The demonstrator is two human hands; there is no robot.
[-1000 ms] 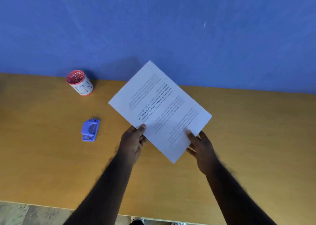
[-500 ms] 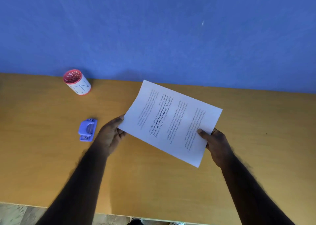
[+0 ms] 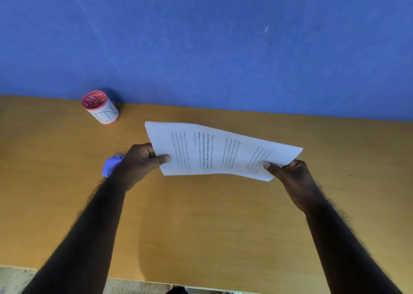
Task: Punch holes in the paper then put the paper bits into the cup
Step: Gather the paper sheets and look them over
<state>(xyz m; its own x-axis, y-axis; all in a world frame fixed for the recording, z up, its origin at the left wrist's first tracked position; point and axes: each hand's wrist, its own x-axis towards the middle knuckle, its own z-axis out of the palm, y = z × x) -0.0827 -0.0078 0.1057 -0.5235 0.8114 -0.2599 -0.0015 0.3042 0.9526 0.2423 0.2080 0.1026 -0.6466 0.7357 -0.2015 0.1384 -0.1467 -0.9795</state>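
Head view: printed paper sheet (image 3: 220, 150) held off the wooden table (image 3: 201, 222), long axis running 9-to-3 o'clock, right end a bit lower in frame and nearer the body. It sags slightly in the middle. No holes visible in it.

Left hand (image 3: 139, 163) is pinched on the sheet's left short edge, thumb on top. Right hand (image 3: 292, 177) is pinched on the near right corner, thumb on top. The hands are well apart, one at each end.

Hole punch (image 3: 110, 165), blue-violet, sits on the table just beside the left hand at its 9 o'clock, partly hidden behind the wrist. From the sheet's centre it lies at 9 o'clock, roughly on the long axis. The left hand is clearly the nearer one, the right well apart from it.

Paper cup (image 3: 100, 107), red rim, white side with lettering, speckled red inside, stands upright at 11 o'clock from the left hand, against the blue wall (image 3: 223, 43).

My read: punching hasn't started. The left edge is the one closest to the punch, so either the left hand lets go to take the punch while the right keeps the sheet, or the sheet gets fed leftward into it.
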